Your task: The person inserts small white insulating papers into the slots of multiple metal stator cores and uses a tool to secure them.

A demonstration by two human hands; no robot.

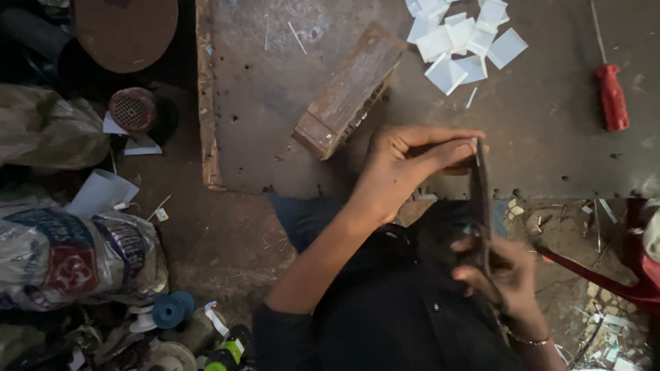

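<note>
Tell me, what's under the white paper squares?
The white squares lie in a heap on the dark worktop. Only bare worktop shows around them; whatever sits beneath the overlapping pieces is covered.

Workbench (550,137): block (347,89), squares (464,41), screwdriver (610,93)

A worn metal worktop (550,137), pitted with small holes, carries a weathered wooden block (347,89) lying at a slant, a scatter of white paper squares (464,41) near its far edge and a red-handled screwdriver (610,93) off to one side. Beside the worktop, on the dirt floor, sit a printed plastic sack (75,257), a blue thread spool (172,309), a round reddish fan cover (132,110) and a brown disc (124,31). A red plastic chair (636,275) shows at the frame's edge.
</note>
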